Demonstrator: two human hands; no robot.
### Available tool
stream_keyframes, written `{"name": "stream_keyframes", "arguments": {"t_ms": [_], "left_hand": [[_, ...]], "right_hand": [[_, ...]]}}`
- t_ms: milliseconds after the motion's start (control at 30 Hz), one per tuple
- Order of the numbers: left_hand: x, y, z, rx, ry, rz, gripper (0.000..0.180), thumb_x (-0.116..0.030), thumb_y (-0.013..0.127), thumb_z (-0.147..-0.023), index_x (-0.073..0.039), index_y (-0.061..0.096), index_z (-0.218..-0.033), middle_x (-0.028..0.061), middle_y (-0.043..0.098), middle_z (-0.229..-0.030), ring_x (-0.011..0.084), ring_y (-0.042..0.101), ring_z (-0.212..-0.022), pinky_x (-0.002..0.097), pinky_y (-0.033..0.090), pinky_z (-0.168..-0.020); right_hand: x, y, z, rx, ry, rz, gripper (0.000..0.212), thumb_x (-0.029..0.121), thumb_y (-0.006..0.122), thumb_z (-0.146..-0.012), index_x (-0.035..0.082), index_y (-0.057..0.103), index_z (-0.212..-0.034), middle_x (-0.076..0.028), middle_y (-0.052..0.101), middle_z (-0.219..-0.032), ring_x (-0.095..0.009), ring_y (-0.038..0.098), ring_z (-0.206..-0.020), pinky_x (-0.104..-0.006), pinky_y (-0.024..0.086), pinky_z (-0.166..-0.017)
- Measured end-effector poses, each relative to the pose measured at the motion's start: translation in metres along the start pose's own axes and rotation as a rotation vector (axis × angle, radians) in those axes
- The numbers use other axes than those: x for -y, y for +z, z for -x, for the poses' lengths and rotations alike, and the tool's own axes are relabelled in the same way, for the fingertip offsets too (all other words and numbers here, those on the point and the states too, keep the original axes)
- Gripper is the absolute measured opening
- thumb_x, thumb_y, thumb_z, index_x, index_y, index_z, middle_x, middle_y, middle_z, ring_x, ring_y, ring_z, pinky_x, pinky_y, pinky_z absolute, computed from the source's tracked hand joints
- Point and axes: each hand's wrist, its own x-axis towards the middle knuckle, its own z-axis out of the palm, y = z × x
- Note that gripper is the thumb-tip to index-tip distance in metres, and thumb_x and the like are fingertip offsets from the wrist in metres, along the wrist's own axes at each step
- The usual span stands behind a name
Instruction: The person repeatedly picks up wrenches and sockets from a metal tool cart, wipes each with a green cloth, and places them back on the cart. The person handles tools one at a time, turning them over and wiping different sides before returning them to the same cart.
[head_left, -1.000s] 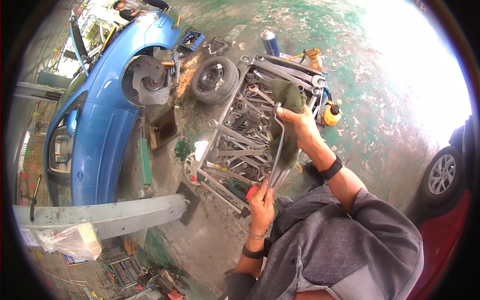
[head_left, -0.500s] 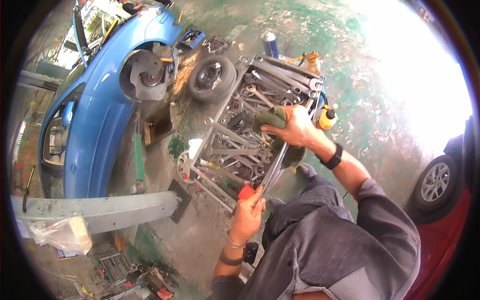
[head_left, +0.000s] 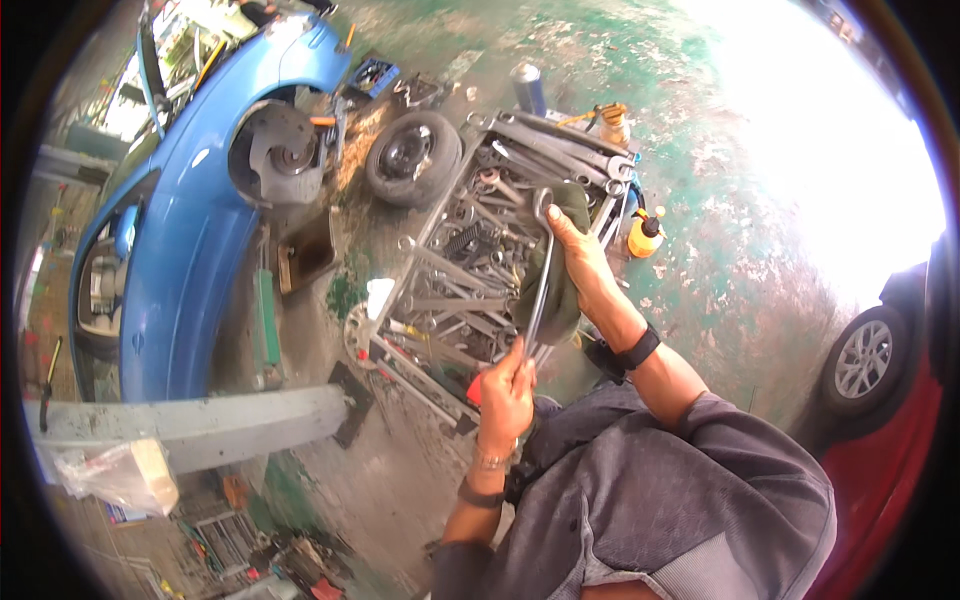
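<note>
Far left, a blue car [head_left: 190, 260] is parked with its wheel off, the bare brake hub [head_left: 275, 150] showing, and a loose tyre [head_left: 412, 158] is laid flat on the green floor [head_left: 740, 250] beside it. Next over, a tool cart [head_left: 450, 290] is packed with spanners. Above it, a long spanner [head_left: 538, 270] is held at its lower end by the left hand [head_left: 507, 392], closed tight round the shaft. The upper end is gripped through a dark green rag [head_left: 560, 285] by the right hand [head_left: 580, 262], fingers wrapped. The spanner looks like stiff, heavyish steel, probably greasy and slippery, so it's best gripped mid-shaft or through the cloth. The rag is soft and light. A yellow oil can [head_left: 643, 232] is stood by the cart, and a red car [head_left: 890, 400] is seen far right.
</note>
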Motion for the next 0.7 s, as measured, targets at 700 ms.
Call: {"name": "stream_keyframes", "arguments": {"t_ms": [700], "left_hand": [[0.002, -0.024, -0.057, -0.617, -0.18, 0.24, 0.054, -0.04, 0.058, -0.096, -0.002, 0.055, -0.058, -0.0065, 0.037, -0.047, 0.0064, 0.03, -0.045, 0.0284, 0.026, -0.044]], "right_hand": [[-0.011, 0.009, 0.075, 0.773, -0.451, 1.144, 0.031, 0.017, 0.075, -0.069, 0.006, 0.064, -0.095, -0.019, 0.065, -0.08, -0.04, 0.063, -0.077, -0.041, 0.05, -0.069]]}}
